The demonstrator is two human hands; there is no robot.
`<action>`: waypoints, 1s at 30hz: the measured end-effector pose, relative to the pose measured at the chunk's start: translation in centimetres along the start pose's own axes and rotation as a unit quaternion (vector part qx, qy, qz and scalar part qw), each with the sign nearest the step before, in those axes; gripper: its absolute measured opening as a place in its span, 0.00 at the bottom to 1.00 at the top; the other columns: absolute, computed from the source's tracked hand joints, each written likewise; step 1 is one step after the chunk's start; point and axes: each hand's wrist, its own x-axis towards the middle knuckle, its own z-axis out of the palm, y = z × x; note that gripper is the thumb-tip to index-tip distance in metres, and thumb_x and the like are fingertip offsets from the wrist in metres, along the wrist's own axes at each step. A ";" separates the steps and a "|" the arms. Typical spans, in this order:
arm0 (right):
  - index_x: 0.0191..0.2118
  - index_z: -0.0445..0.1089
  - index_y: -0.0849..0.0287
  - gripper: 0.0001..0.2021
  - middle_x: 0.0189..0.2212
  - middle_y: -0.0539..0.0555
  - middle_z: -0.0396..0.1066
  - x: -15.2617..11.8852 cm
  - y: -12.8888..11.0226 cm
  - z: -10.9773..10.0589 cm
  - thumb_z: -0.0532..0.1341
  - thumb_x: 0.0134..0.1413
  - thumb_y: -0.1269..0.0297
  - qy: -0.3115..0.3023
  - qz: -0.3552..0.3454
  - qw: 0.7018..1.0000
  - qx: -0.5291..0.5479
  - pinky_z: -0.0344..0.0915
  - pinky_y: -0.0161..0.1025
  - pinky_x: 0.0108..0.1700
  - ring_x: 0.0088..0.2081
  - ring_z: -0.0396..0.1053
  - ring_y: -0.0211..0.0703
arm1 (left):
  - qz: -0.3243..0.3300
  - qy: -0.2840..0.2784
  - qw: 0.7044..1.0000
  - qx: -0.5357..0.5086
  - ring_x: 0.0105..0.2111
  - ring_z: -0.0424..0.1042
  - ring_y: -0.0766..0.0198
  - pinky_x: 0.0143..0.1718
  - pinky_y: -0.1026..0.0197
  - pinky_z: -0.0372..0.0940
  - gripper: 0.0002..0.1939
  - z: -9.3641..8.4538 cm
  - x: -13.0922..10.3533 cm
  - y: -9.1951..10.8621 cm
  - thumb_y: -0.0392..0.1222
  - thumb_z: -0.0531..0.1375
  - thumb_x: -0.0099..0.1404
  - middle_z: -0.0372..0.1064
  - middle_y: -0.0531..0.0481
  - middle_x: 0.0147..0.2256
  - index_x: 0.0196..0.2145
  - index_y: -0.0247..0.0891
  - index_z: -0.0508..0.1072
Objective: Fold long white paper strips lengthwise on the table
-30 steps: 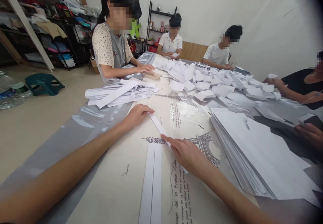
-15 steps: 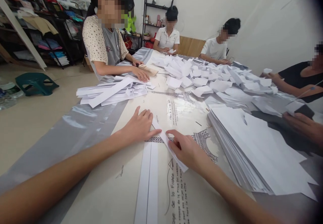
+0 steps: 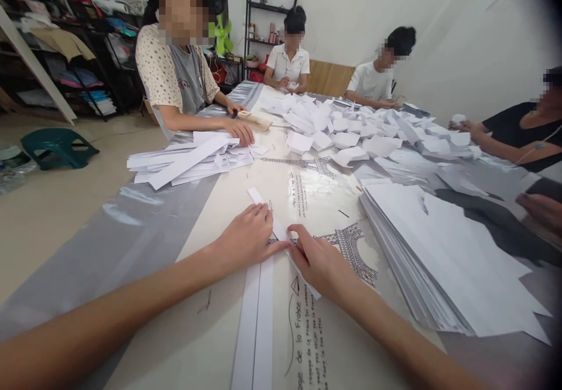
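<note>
A narrow folded white paper strip (image 3: pixel 281 230) lies slantwise on the printed table cover, its far end sticking out beyond my left hand (image 3: pixel 250 233). The left fingers are curled down on the strip, and the thumb reaches along it toward the right hand. My right hand (image 3: pixel 324 263) pinches the strip between thumb and bent forefinger, the two thumb tips nearly meeting. The strip's near end shows under the right hand. Below my hands, two long white paper strips (image 3: pixel 259 325) lie side by side, running toward me.
A stack of white paper sheets (image 3: pixel 434 255) lies on the right. Many folded paper pieces (image 3: pixel 346 129) are heaped at the back. More paper strips (image 3: pixel 184 161) lie back left, near a co-worker's hand (image 3: pixel 240 131). Other people sit around the table. A green stool (image 3: pixel 59 147) stands left.
My left hand has shifted right and closer to the right hand, its spread fingers now curled over the strip. The strip's far end now shows beyond the left hand.
</note>
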 end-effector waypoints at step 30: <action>0.61 0.60 0.58 0.18 0.38 0.57 0.76 0.2 -0.4 -0.3 0.47 0.70 0.67 -0.008 -0.023 0.999 -0.022 0.54 0.36 0.31 0.34 0.71 0.46 | 0.042 0.017 0.999 -0.024 0.63 0.63 0.48 0.65 0.47 0.54 0.27 -0.5 0.3 -0.5 0.55 0.44 0.77 0.66 0.33 0.60 0.57 0.32 0.69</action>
